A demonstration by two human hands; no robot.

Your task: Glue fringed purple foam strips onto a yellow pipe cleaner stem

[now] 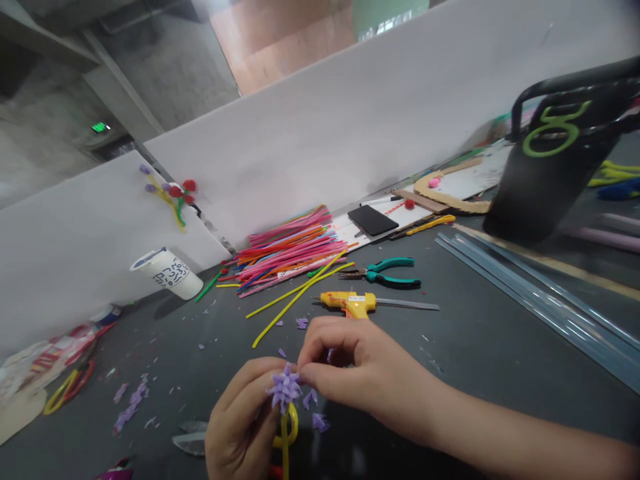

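Note:
A purple spiky craft flower (285, 388) on a yellow pipe-cleaner stem (285, 447) is between my hands, low in the head view. My left hand (243, 420) is closed around it just below and beside the bloom. The thumb and index finger of my right hand (345, 363) are pinched together at the bloom's right edge; whether a petal is between them is too small to tell. Loose purple scraps (320, 421) lie on the dark table under my right hand. Scissor blades (193, 438) show partly behind my left hand.
Beyond my hands lie a yellow glue gun (350, 303), teal-handled pliers (387, 272) and a pile of coloured pipe cleaners (290, 250). A white cup (173, 273) stands left. Clear glue sticks (540, 293) and a tall black container (555, 160) are right.

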